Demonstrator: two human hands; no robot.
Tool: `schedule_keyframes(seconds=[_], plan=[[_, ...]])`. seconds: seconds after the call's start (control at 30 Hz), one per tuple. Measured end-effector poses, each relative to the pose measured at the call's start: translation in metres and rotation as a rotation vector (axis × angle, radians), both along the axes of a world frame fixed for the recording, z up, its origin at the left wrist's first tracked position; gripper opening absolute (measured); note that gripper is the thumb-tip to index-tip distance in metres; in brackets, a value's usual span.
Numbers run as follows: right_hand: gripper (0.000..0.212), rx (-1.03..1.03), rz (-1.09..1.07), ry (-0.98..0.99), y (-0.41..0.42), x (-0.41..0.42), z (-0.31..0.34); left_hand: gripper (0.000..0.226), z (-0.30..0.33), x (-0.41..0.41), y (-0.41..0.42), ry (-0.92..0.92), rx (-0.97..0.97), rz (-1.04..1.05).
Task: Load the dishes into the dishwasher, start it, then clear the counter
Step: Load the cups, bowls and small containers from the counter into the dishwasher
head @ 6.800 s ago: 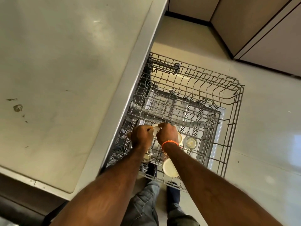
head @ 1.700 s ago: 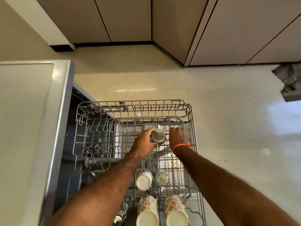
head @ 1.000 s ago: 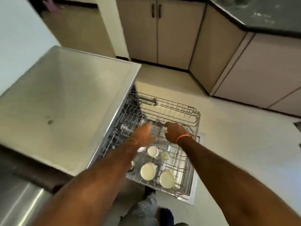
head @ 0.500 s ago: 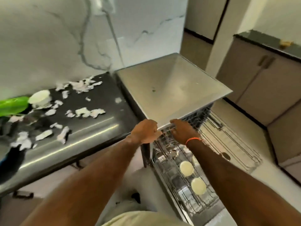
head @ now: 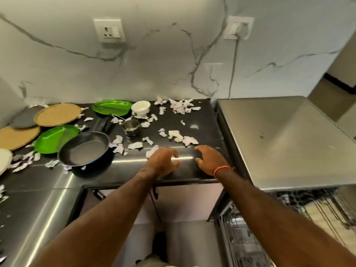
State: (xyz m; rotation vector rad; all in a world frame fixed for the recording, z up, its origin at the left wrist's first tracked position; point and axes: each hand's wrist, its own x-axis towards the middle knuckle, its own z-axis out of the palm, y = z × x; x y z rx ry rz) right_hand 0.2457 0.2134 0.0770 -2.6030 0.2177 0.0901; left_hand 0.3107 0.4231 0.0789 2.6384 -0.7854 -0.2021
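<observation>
— Head view: both hands over the dark counter (head: pixel 204 120), and neither has anything! Left hand (head: pixel 163 162) loosely curled, right hand (head: pixel 211 160) spread, orange band at the wrist.

— And the dishes?

— Waiting to the left: black pan (head: pixel 85 151), steel cup (head: pixel 131 127), white bowl (head: pixel 141 107), green plates (head: pixel 55 138), tan plates (head: pixel 57 114), torn paper scraps (head: pixel 183 138) scattered between. Dishwasher (head: pixel 285 139) stands right, rack (head: pixel 250 237) pulled out below.
</observation>
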Motion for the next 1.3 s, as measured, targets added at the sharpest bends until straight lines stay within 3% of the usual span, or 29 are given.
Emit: schedule_keyframes(seconds=[0.2,0.37,0.47,0.7,0.9,1.0,1.17,1.3], plan=[[0.053,-0.050,0.131,0.010,0.062,0.097,0.007,0.050,0.006,0.085,0.063,-0.017,-0.049,0.154],[0.060,-0.044,0.189,0.013,0.109,0.183,0.007,0.049,0.014,0.156,0.111,-0.031,-0.081,0.241],[0.074,-0.062,0.218,0.048,0.139,0.225,0.007,0.056,0.015,0.186,0.134,-0.027,-0.099,0.259],[0.110,-0.051,0.280,0.125,0.195,0.286,-0.013,0.047,0.000,0.227,0.170,0.002,-0.147,0.338],[0.098,-0.055,0.186,0.098,0.208,0.297,-0.030,0.043,-0.017,0.240,0.181,0.052,-0.215,0.415],[0.087,0.031,0.100,0.100,0.201,0.295,-0.030,0.042,-0.022,0.243,0.177,0.077,-0.241,0.422],[0.092,0.231,-0.027,0.091,0.175,0.276,-0.027,0.040,-0.024,0.236,0.156,0.141,-0.342,0.465],[0.087,0.492,-0.056,0.060,0.144,0.248,-0.024,0.055,-0.014,0.221,0.132,0.452,-0.591,0.395]])
